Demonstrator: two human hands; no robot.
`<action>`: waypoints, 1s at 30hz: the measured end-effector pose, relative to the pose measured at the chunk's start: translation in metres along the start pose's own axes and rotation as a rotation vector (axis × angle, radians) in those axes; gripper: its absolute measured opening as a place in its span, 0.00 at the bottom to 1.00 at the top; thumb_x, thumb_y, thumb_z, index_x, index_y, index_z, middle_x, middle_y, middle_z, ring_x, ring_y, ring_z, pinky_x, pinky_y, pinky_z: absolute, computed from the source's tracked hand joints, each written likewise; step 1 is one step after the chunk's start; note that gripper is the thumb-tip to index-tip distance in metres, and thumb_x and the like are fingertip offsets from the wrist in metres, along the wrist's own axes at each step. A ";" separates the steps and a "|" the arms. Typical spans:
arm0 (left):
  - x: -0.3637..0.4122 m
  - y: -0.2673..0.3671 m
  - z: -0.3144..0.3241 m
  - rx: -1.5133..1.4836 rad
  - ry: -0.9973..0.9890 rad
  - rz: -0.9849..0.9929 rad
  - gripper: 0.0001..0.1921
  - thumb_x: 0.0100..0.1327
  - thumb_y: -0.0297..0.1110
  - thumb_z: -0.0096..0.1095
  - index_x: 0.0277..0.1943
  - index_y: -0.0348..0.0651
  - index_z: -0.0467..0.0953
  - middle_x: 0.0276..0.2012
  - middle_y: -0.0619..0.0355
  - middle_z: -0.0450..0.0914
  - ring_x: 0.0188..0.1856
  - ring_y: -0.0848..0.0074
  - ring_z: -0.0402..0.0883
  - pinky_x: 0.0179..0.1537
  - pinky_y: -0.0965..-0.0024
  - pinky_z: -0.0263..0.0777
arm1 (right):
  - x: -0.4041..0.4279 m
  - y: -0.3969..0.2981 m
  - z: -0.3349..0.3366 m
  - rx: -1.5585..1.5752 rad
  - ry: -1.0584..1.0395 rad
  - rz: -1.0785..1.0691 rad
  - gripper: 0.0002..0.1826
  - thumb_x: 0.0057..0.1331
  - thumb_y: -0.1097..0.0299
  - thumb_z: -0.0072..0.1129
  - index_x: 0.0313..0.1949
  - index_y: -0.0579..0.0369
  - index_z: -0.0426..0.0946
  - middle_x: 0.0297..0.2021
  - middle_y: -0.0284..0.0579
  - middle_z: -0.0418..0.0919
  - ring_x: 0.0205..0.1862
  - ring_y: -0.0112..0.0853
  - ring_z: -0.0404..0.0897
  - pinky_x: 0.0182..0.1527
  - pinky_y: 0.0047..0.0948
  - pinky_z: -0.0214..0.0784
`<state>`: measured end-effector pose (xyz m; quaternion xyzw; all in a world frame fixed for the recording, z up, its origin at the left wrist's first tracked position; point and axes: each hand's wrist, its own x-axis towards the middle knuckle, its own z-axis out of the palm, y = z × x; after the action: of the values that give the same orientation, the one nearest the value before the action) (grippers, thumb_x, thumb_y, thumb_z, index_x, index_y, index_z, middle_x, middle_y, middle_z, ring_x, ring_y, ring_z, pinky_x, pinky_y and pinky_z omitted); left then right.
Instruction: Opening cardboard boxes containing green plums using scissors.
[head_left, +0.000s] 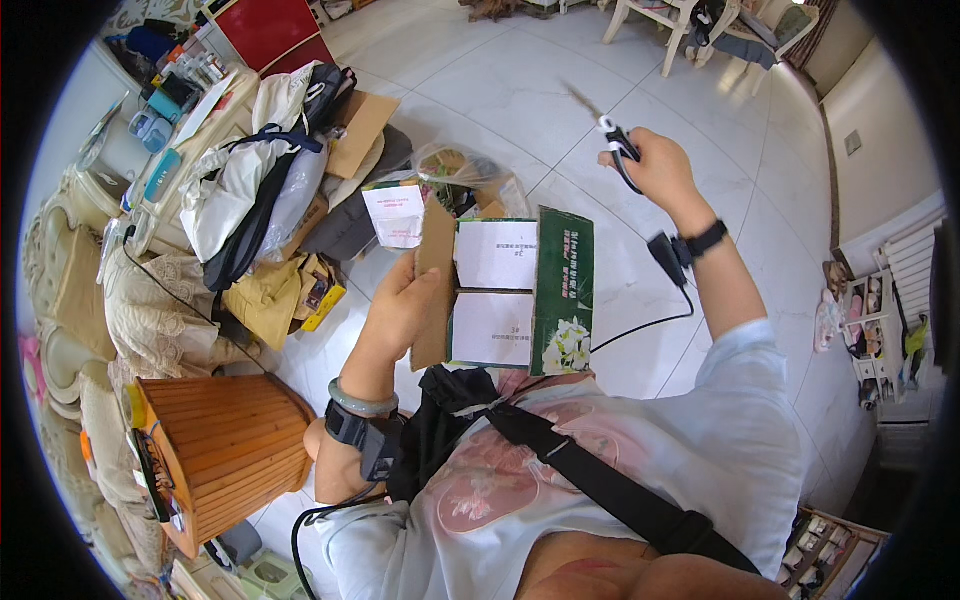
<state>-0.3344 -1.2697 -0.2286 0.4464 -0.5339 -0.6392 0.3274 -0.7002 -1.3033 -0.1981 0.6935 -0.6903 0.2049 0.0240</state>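
Observation:
My left hand (409, 300) grips the brown side flap of a cardboard box (495, 326), which I hold in front of my chest. The box shows white faces bearing writing, and a dark green flap with printed white flowers stands out on its right. Up and to the right, my right hand (660, 169) holds a pair of scissors (619, 142) by black and white handles, its blades pointing up and left, apart from the box. Behind the box, a clear plastic bag (510, 184) holds cardboard and other scraps. Another white carton (394, 214) lies beside the bag.
A wooden slatted stool or bin (232, 442) stands at the lower left. Bags and clothes (247, 180) hang by a cluttered cabinet (240, 94). A yellow paper bag (262, 304) lies below them. Chairs (675, 22) stand at the back right; a shoe rack (874, 322) is far right.

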 end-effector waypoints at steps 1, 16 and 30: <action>-0.002 0.003 -0.001 -0.002 0.003 -0.002 0.20 0.70 0.29 0.48 0.62 0.34 0.66 0.49 0.56 0.77 0.46 0.78 0.76 0.47 0.72 0.71 | -0.010 -0.014 -0.012 0.094 0.087 0.135 0.17 0.51 0.56 0.68 0.26 0.56 0.75 0.18 0.47 0.74 0.23 0.48 0.75 0.28 0.45 0.66; -0.005 -0.052 -0.050 -0.512 -0.097 -0.098 0.22 0.71 0.31 0.47 0.65 0.33 0.60 0.58 0.48 0.73 0.56 0.64 0.77 0.57 0.63 0.72 | -0.111 -0.067 -0.050 0.280 -0.039 -0.041 0.12 0.52 0.70 0.67 0.32 0.56 0.72 0.28 0.43 0.78 0.28 0.37 0.78 0.30 0.31 0.68; 0.000 -0.129 -0.022 0.032 0.257 0.292 0.30 0.74 0.30 0.40 0.74 0.41 0.38 0.63 0.46 0.61 0.64 0.68 0.62 0.65 0.66 0.56 | -0.175 0.018 0.069 1.507 0.109 0.753 0.12 0.61 0.70 0.65 0.42 0.61 0.76 0.30 0.35 0.79 0.31 0.21 0.77 0.35 0.20 0.69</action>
<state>-0.3067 -1.2504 -0.3550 0.4472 -0.5568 -0.5139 0.4753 -0.6934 -1.1601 -0.3210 0.2368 -0.5521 0.6379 -0.4818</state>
